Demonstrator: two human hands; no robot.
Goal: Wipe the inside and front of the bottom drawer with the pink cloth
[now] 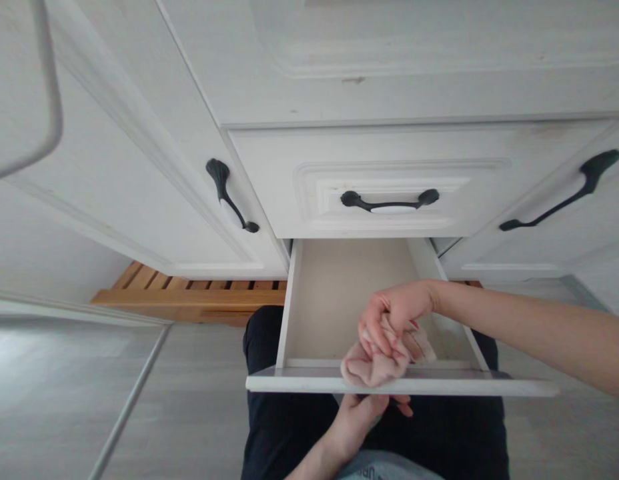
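One head view: pink cloth (374, 368), bunched over the front edge of the open drawer (329, 300); right hand (399, 308), fingers clamped on it. Left hand (360, 417) at the drawer's outer face, finger state untellable. Apparent step: wiping; next stroke calls for even pressure.

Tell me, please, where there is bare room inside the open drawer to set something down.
The open drawer shows bare floor at its back and left, between its left wall and the right hand. The front middle is crowded: that hand holds the pink cloth at the front panel, and the left hand is just outside, partly hidden.
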